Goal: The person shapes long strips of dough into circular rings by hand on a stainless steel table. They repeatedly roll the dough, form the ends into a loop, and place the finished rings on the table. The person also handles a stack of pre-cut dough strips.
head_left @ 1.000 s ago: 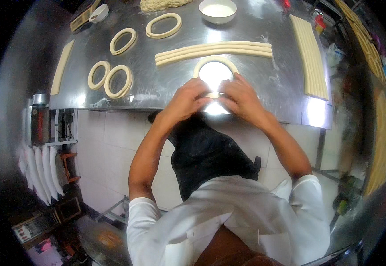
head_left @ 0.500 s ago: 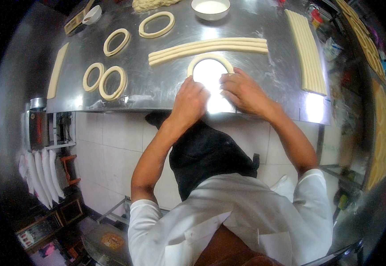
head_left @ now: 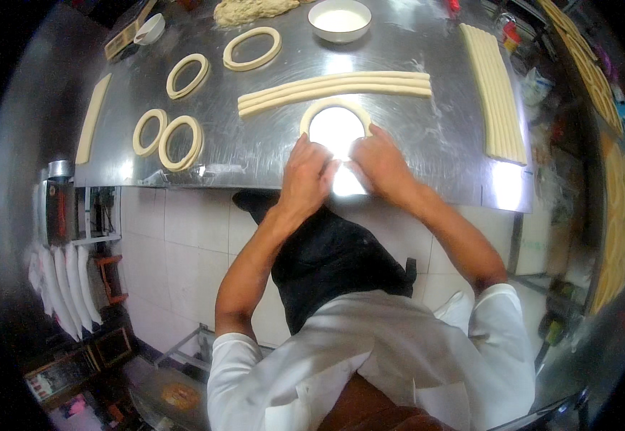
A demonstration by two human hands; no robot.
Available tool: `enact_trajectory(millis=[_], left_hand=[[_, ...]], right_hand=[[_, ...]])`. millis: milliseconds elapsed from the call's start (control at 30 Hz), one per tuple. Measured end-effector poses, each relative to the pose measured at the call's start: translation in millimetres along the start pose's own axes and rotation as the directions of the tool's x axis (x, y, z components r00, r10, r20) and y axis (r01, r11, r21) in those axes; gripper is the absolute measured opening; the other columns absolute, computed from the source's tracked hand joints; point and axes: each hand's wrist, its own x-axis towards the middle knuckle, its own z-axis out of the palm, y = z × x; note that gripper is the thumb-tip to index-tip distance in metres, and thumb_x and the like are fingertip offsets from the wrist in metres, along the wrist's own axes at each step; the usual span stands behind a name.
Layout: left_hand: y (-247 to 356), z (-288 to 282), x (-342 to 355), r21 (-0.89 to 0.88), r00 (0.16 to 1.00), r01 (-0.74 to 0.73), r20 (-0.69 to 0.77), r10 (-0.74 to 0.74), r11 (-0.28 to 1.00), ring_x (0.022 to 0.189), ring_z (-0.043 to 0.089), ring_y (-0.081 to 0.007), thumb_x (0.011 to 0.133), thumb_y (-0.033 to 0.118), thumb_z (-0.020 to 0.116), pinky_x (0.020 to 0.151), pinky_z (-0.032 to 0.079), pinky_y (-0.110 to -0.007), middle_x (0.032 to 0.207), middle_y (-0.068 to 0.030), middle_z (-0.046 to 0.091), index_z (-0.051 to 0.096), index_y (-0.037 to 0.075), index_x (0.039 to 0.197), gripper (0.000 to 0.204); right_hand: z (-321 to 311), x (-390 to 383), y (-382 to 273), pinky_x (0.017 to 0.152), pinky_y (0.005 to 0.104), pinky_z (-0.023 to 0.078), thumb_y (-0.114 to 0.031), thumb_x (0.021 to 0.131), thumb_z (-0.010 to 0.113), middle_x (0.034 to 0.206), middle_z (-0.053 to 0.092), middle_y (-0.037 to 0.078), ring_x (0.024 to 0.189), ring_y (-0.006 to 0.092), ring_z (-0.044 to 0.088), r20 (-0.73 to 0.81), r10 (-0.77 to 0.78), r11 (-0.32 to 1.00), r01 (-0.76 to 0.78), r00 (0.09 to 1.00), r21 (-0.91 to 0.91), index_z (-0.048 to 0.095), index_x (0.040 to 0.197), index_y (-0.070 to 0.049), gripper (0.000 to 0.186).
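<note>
A strip of pale dough [head_left: 335, 103] curves in an arch on the steel table, its open side toward me. My left hand [head_left: 308, 170] is closed on its left end, and my right hand [head_left: 379, 162] grips the right end. The fingers hide both dough ends, and a bright reflection shines between the hands. Just beyond the arch lie a few straight dough strips [head_left: 334, 92] side by side. To the left rest several finished-looking dough rings: one nearest me [head_left: 181, 144], one beside it [head_left: 149, 133], and two farther back [head_left: 187, 76] [head_left: 252, 49].
The steel table [head_left: 255, 158] ends just in front of my body. At its back stand a white bowl [head_left: 339, 21] of pale contents and a dough lump [head_left: 253, 8]. A stack of dough strips [head_left: 493, 97] lies at right, a single strip [head_left: 93, 118] at far left.
Both hands have come slightly closer together and toward me, with the dough ends still in them. The whole table view has shifted a little downward.
</note>
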Motion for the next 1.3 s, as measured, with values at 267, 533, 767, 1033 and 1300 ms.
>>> enact_trajectory(millis=[267, 533, 767, 1033, 1300], left_hand=[[-4.0, -5.5, 2.7, -0.017, 0.990, -0.097, 0.103, 0.098, 0.995, 0.103, 0.068, -0.0324, 0.087, 0.004, 0.074, 0.121, 0.037, -0.059, 0.099, -0.0127, 0.070, 0.072, 0.002, 0.104, 0.017], [-2.6, -9.1, 7.7, -0.059, 0.985, 0.001, 0.175, 0.010, 0.998, 0.108, 0.066, -0.0329, 0.084, 0.002, 0.075, 0.123, 0.033, -0.060, 0.103, -0.0127, 0.069, 0.072, 0.001, 0.105, 0.021], [0.4, -26.6, 10.3, 0.104, 0.973, -0.055, 0.230, 0.030, 0.993, 0.112, 0.065, -0.0335, 0.084, 0.007, 0.079, 0.125, 0.031, -0.059, 0.108, -0.0128, 0.069, 0.072, 0.002, 0.107, 0.025], [-6.5, -23.9, 12.0, 0.113, 0.966, -0.075, 0.256, 0.044, 0.991, 0.110, 0.066, -0.0306, 0.083, 0.014, 0.083, 0.124, 0.032, -0.059, 0.105, -0.0102, 0.071, 0.075, 0.004, 0.103, 0.024], [-1.0, -29.7, 20.4, 0.052, 0.947, -0.104, 0.312, 0.083, 0.993, 0.108, 0.066, -0.0317, 0.084, 0.017, 0.083, 0.124, 0.033, -0.059, 0.103, -0.0099, 0.071, 0.075, 0.005, 0.104, 0.025]], right_hand=[[12.3, -4.9, 1.6, 0.114, 0.0544, 0.040, -0.021, 0.094, 0.071, 0.100, 0.068, 0.010, 0.102, 0.0290, 0.066, -0.077, -0.059, 0.995, 0.052, 0.995, -0.086, 0.067, 0.105, -0.006, 0.019], [11.4, -4.4, 15.8, 0.117, 0.0544, 0.041, -0.015, 0.094, 0.071, 0.103, 0.069, 0.011, 0.104, 0.0292, 0.067, -0.060, -0.197, 0.978, 0.200, 0.979, 0.057, 0.067, 0.108, -0.007, 0.016], [3.5, 7.6, -2.1, 0.117, 0.0542, 0.039, -0.015, 0.089, 0.075, 0.098, 0.069, 0.010, 0.102, 0.0294, 0.067, -0.111, -0.026, 0.997, 0.034, 0.993, 0.066, 0.067, 0.102, -0.006, 0.017], [-3.0, 11.4, 9.2, 0.113, 0.0545, 0.040, -0.021, 0.088, 0.077, 0.094, 0.067, 0.009, 0.096, 0.0295, 0.063, -0.018, -0.128, 0.991, 0.129, 0.992, 0.046, 0.068, 0.092, -0.006, 0.018], [-7.6, 3.8, 10.0, 0.116, 0.0571, 0.036, -0.027, 0.089, 0.077, 0.108, 0.070, 0.011, 0.112, 0.0294, 0.064, 0.151, -0.035, 0.999, 0.032, 0.988, 0.025, 0.070, 0.103, -0.006, 0.027]])
